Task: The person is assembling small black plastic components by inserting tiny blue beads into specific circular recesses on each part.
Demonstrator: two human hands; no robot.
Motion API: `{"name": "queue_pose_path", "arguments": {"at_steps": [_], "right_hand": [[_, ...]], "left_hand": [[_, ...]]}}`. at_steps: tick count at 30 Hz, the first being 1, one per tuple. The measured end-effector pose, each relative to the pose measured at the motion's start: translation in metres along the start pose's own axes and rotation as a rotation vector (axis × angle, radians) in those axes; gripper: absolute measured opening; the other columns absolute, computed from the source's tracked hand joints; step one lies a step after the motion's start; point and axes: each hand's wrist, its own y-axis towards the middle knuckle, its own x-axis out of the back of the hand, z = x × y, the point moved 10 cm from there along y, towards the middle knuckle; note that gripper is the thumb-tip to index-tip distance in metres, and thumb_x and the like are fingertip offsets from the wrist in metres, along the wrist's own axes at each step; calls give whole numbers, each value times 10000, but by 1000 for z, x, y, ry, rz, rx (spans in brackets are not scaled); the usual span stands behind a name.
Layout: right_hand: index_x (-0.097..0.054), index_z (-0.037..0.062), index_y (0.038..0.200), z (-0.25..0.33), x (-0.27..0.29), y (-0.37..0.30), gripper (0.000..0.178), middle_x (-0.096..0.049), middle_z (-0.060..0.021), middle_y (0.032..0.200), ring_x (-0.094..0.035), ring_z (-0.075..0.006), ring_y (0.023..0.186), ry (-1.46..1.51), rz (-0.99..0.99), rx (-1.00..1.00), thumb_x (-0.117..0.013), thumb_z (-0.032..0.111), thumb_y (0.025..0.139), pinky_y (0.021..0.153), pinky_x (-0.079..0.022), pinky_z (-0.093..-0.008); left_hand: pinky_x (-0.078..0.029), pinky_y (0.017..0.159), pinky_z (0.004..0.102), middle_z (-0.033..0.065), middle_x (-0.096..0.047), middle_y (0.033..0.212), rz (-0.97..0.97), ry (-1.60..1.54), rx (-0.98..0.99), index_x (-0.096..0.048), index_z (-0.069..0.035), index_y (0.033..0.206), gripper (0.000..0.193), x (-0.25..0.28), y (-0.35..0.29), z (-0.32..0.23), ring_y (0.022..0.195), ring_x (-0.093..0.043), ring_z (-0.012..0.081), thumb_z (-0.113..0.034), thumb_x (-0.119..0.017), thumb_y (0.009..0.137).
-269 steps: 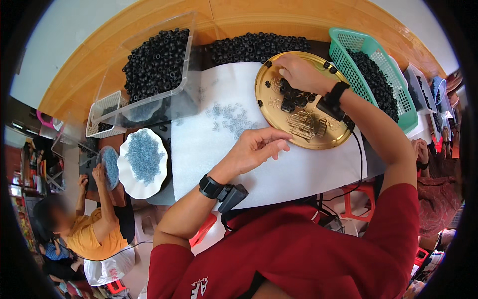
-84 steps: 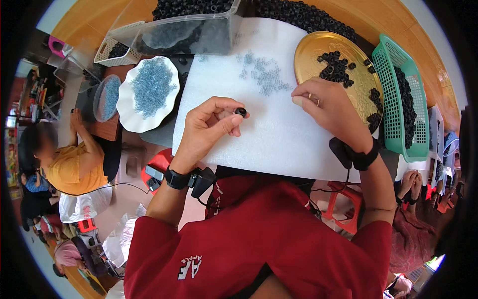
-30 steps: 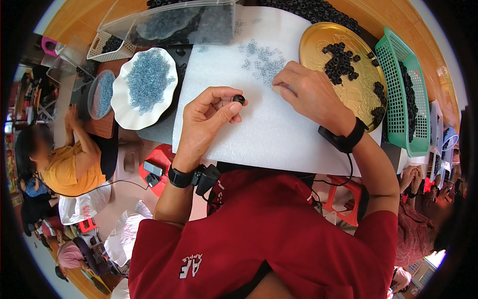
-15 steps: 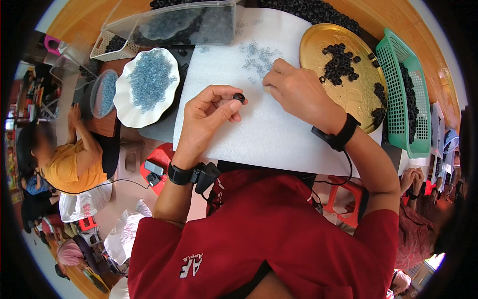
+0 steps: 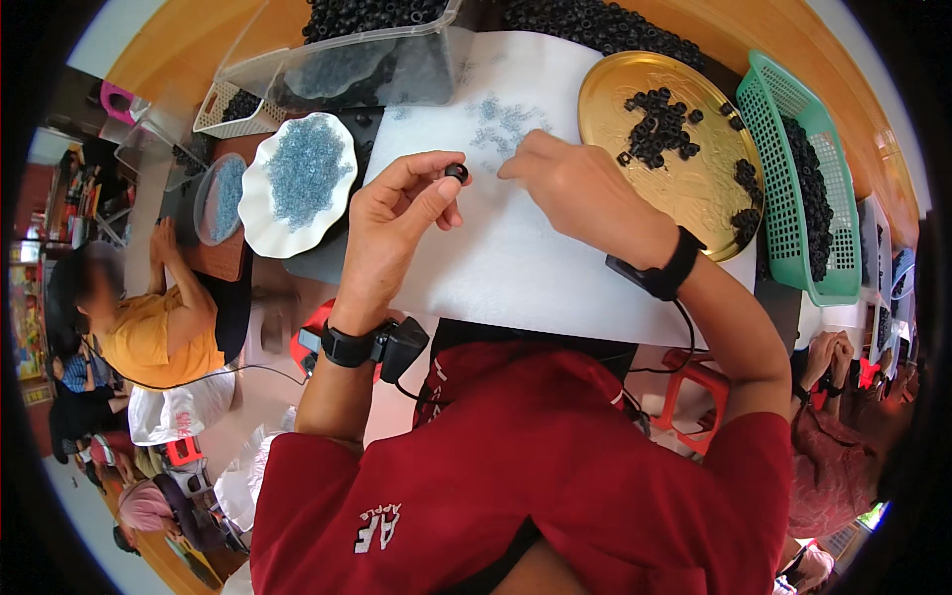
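Observation:
My left hand (image 5: 392, 223) pinches a small black ring-shaped part (image 5: 456, 173) between thumb and fingertips, above a white foam sheet (image 5: 526, 268). My right hand (image 5: 590, 193) hangs over the sheet a little to the right. Its fingers are drawn together and point toward my left hand; anything between the fingertips is too small to make out. Loose pale bluish, coil-like pieces (image 5: 508, 119) lie scattered on the sheet just beyond the right fingers. To the right, a round gold tray (image 5: 635, 208) carries several similar black parts (image 5: 662, 129).
A scalloped white plate (image 5: 260, 220) heaped with bluish pieces stands left. Behind it is a clear plastic bin (image 5: 446, 74) with black parts. A green basket (image 5: 788, 263) borders the right side, and a pile of black parts (image 5: 605, 30) the far edge. A person in yellow (image 5: 164, 337) sits left.
The left hand has shifted slightly left and up with the black part. My right hand has moved a little left, its fingers now stretched toward the left hand. The whole view has shifted slightly.

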Motion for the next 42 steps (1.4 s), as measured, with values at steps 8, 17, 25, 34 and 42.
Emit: {"name": "queue_pose_path", "arguments": {"at_steps": [8,17,25,34,42], "right_hand": [[-644,3,1043,-23,46,-35,182,-597,18,754,-478,-19,651,1067,-168,-583,-637,94,885,562,-392,-178],[-639,-8,990,-33,55,-65,140,-609,18,783,-502,-25,669,1042,-210,-596,-635,90,889,571,-394,-178],[-583,26,1017,-40,43,-87,231,-608,-5,867,-513,-39,670,1318,-75,-666,-702,112,838,562,-391,-183],[-594,43,1004,-52,35,-99,246,-599,11,828,-507,-48,652,1267,82,-760,-710,192,847,548,-379,-194],[-661,-13,909,-115,68,-79,164,-656,-66,820,-588,-129,698,288,-118,-506,-645,144,866,631,-462,-263]], "left_hand": [[-489,651,209,24,-629,856,149,-26,-17,-624,8,1114,224,-49,8,-13,704,-588,70,-57,-624,899],[-481,637,199,17,-628,827,286,-50,-34,-631,5,1086,209,-94,13,-10,690,-577,64,-55,-646,886],[-489,653,206,39,-650,858,438,-111,3,-637,10,1070,194,-120,10,-3,705,-596,74,-44,-641,884],[-500,673,227,48,-646,911,630,-239,189,-610,2,1068,191,-137,3,27,733,-593,87,-82,-629,898],[-501,695,246,57,-641,916,553,-313,184,-597,1,1058,188,-126,17,35,728,-579,90,-103,-624,904]]}}
